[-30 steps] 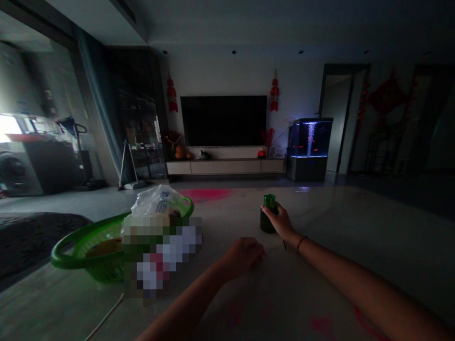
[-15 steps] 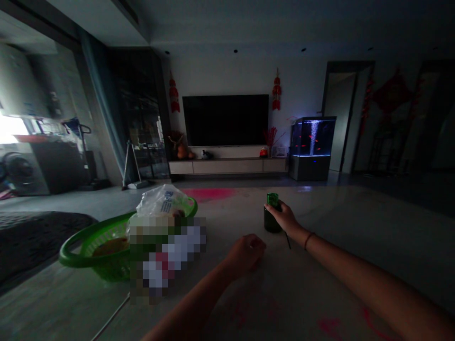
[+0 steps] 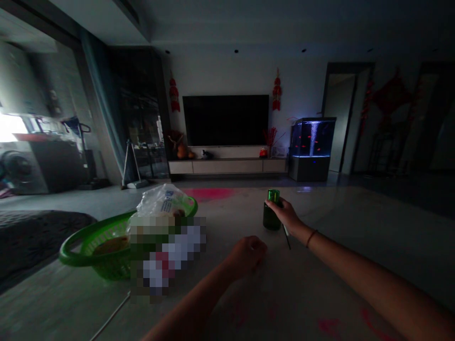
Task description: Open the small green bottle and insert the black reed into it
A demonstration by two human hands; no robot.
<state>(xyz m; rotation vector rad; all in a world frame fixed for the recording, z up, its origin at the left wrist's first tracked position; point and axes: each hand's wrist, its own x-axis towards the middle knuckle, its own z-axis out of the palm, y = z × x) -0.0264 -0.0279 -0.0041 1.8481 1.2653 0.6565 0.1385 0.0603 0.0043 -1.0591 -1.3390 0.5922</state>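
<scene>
My right hand (image 3: 287, 215) is closed round a small dark green bottle (image 3: 271, 215) that stands upright on the pale table (image 3: 355, 237); its shiny green cap shows above my fingers. A thin dark stick pokes out below that hand. My left hand (image 3: 248, 251) rests on the table in a loose fist, a little nearer to me and left of the bottle, with nothing visible in it.
A green plastic basket (image 3: 76, 246) stands at the left with a white plastic bag (image 3: 161, 201) and food in it; a blurred packet lies against it. Beyond the table are a television (image 3: 225, 120), a low cabinet and a lit fish tank (image 3: 312, 137).
My right hand and the bottle have shifted slightly right and away from me. My left fist has barely moved. The view has drifted a little.
</scene>
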